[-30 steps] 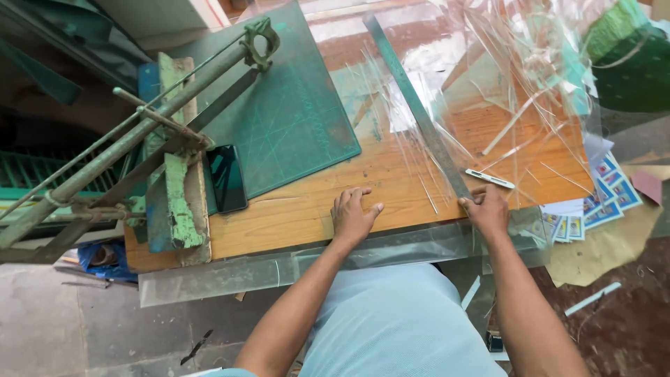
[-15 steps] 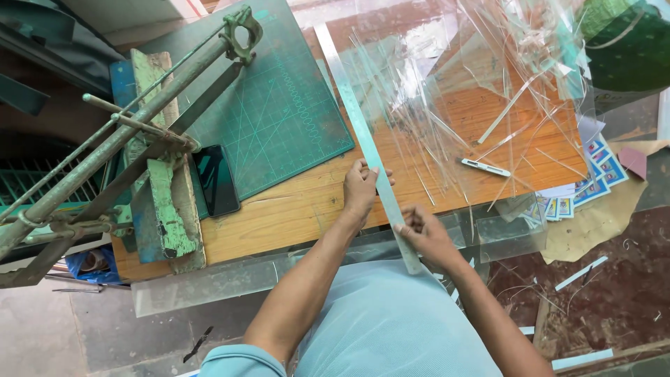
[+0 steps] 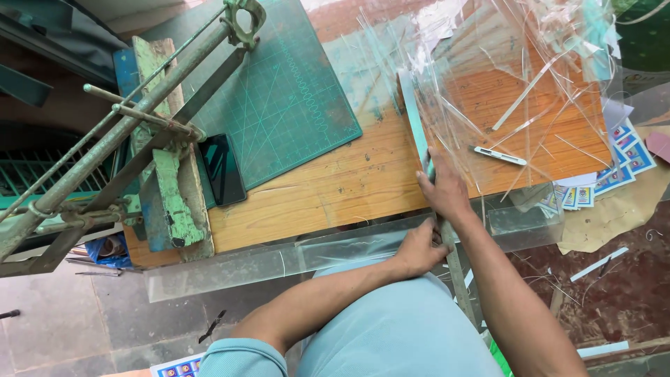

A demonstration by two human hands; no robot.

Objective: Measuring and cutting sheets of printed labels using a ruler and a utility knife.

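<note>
— Where is the ruler [image 3: 417,132] sitting?

— It is lying across the desk [image 3: 328,188], right of the green mat [image 3: 293,91], along the clear sheet [image 3: 516,77]. My right hand [image 3: 441,187] is pressing flat on it; my left hand [image 3: 419,246] is gripping its near end.

— Cut yet?

— I am judging not: the knife [image 3: 500,156] is lying untouched on the sheet.

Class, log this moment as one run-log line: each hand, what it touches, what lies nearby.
left hand: grips ruler end | right hand: presses long ruler on wooden table | near: clear sheets, cutter
</note>
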